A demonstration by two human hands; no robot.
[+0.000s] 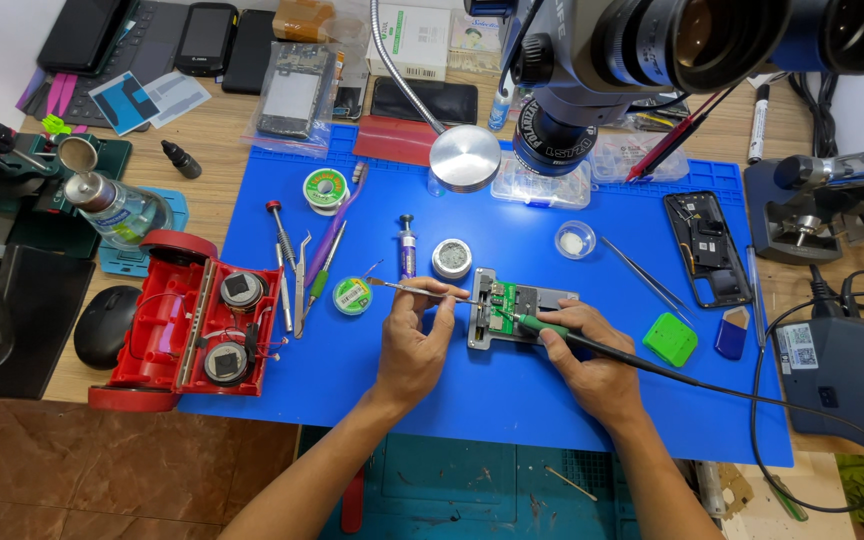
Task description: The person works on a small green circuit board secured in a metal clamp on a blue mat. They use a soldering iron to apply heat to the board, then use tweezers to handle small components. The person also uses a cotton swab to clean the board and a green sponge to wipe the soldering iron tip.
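Observation:
A small green circuit board is clamped in a grey metal holder on the blue work mat. My right hand grips a soldering iron with a green collar and a black cable; its tip rests on the board. My left hand pinches a thin brush whose handle points left, while its other end reaches the holder's left edge.
A microscope head hangs over the mat's far side. On the mat lie tweezers, solder spools, a syringe, a paste tin and a phone frame. An opened red device sits at left, a soldering station at right.

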